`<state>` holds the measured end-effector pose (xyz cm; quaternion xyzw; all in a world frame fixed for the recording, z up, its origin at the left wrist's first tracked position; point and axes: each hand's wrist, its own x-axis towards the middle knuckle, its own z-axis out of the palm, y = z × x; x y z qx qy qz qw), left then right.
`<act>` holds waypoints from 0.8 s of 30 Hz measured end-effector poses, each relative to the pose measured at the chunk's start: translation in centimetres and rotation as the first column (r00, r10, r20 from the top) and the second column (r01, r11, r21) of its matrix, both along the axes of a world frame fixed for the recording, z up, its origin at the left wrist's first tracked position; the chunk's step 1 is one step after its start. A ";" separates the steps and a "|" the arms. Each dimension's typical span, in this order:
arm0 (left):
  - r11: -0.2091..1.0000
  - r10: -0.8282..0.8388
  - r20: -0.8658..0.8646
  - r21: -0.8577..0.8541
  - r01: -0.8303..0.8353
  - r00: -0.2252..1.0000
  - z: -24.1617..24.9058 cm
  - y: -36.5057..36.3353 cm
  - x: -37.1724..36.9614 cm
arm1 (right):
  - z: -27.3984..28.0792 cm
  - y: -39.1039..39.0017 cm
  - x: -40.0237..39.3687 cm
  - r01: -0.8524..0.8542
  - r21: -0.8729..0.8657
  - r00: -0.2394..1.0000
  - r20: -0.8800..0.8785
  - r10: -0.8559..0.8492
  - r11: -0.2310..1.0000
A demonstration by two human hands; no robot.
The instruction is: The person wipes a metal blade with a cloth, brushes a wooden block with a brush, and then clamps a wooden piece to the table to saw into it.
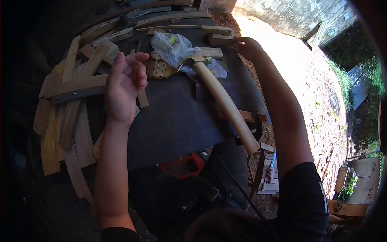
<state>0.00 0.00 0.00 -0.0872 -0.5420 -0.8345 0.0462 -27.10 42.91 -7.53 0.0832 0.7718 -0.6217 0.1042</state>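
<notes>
My left hand is raised over the left part of the dark table, palm turned inward, fingers apart and loosely bent, holding nothing. At the far right corner, my right hand grips the end of a short wooden block; its fingertips are partly hidden. A claw hammer lies between my arms, its pale wooden handle reaching past the near edge. Beside the hammer head are a clear plastic bag and a paintbrush-like object with a wide tan band.
Many wooden strips lie piled and crossed at the left. Long curved wood pieces run along the back. A red crate stands below the near edge. Sunlit ground and a wall are at the right.
</notes>
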 end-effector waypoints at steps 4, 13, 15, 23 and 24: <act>0.999 0.026 -0.003 0.027 -0.026 1.000 0.1 0.5 -0.1 | 2.7 0.5 3.5 0.142 -0.321 0.990 0.042 -0.135 0.936; 0.668 0.146 -0.529 -0.571 -0.477 0.836 0.2 2.5 1.1 | 7.0 -0.9 17.3 -0.171 0.097 0.891 -0.409 0.196 0.980; 0.572 0.060 -0.659 -0.593 -0.567 0.750 0.5 3.1 1.6 | 8.3 -2.1 20.3 -0.228 -0.298 0.944 -0.302 0.135 0.927; 0.708 -0.141 -0.712 -0.558 -0.433 0.687 -0.6 5.0 2.1 | 11.6 -9.8 26.7 -0.444 -0.217 0.882 -0.280 0.380 0.869; 0.688 -0.145 -0.671 -0.596 -0.413 0.727 -1.1 4.6 2.2 | 11.2 -10.0 26.3 -0.499 0.060 0.788 -0.385 0.481 0.865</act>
